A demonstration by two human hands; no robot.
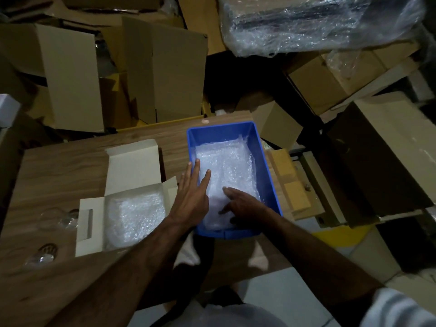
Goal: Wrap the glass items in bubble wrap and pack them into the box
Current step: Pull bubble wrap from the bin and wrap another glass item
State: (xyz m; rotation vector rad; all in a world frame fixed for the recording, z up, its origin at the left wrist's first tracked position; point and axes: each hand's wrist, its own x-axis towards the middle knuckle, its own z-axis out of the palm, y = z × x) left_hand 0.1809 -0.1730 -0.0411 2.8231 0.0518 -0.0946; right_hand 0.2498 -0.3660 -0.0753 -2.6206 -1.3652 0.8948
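A blue plastic bin (269,166) stands on the wooden table and holds sheets of bubble wrap (226,161). My left hand (192,192) lies flat over the bin's left rim, fingers spread on the wrap. My right hand (243,204) is inside the bin at its near end, fingers bent down onto the wrap. To the left sits an open white cardboard box (90,230) with a bubble-wrapped bundle (135,215) inside. Two clear glass items lie at the table's left edge: a glass (63,217) and a second glass (44,254).
The wooden table (59,171) is surrounded by stacked and open cardboard boxes (165,74). A large plastic-wrapped bundle (313,22) lies at the back right. More cartons (389,149) crowd the right side, close to the bin.
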